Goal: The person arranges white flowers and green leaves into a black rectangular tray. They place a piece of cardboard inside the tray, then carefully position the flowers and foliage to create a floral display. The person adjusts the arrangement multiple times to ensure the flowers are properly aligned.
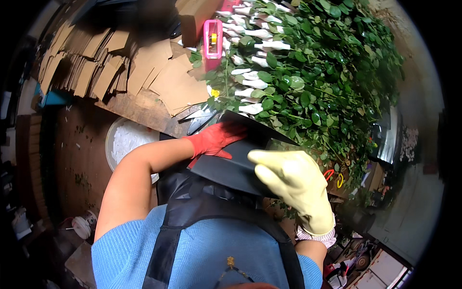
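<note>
A smooth, black, stiff sheet with straight sides [236,166] is at the near edge of the table, right in front of the person's tummy. Its far corner points at the flowers.

The left hand [219,139], in a thin red glove, lies on the sheet's left part. Its palm is down, its fingers reach to the right, and its thumb sticks out wide. The bare left arm bends at the elbow and comes in from the left side. The right hand [296,178] wears a thick, pale yellow rubber glove and is over the sheet's right end. Its fingers point left and lie close together, with just a narrow gap. I cannot tell if it holds anything. A striped cuff [317,237] shows at that wrist.

The brown wooden table [139,106] is very full. Just past the sheet, near the table's near edge, lie open metal shears [202,119]. Flat brown card pieces [178,89] lie to their left, and more cards stand in rows [89,67] by the table's left end. Farther back is a pink tape holder [211,53]. Flower heads in white nets [275,45] line up beside it, and their green leafy stems [332,82] fill the table's right side.

Below the near edge, on the left, a round white tub [109,139] holds white scraps [132,139]. The floor [79,168] is reddish brown.
</note>
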The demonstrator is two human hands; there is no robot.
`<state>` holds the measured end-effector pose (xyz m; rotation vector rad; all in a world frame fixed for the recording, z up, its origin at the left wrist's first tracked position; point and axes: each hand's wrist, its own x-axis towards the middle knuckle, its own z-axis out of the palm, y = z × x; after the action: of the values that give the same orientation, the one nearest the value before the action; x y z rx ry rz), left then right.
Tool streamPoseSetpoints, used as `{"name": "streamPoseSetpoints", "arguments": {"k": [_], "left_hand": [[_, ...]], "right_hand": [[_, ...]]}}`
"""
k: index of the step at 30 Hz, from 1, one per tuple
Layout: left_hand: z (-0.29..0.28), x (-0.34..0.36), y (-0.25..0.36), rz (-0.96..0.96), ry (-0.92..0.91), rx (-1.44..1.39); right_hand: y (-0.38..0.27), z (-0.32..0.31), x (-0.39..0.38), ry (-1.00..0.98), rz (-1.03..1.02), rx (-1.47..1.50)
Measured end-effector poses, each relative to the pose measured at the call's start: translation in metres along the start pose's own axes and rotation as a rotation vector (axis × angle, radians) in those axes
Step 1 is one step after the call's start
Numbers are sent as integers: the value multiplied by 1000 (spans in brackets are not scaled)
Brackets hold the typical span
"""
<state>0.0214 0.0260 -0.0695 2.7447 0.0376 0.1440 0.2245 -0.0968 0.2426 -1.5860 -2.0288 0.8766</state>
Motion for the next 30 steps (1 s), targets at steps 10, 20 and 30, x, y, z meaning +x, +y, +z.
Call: {"name": "streamPoseSetpoints", "arguments": {"k": [10,20,30], "left_hand": [[1,0,1,4,23,-53],[17,5,-7,66,148,50],[23,1,6,-412,382,-1324]], "right_hand": [[81,50,58,-203,515,-504],[20,141,50,-540,71,-538],[74,219,251,-65,-4,-816]]}}
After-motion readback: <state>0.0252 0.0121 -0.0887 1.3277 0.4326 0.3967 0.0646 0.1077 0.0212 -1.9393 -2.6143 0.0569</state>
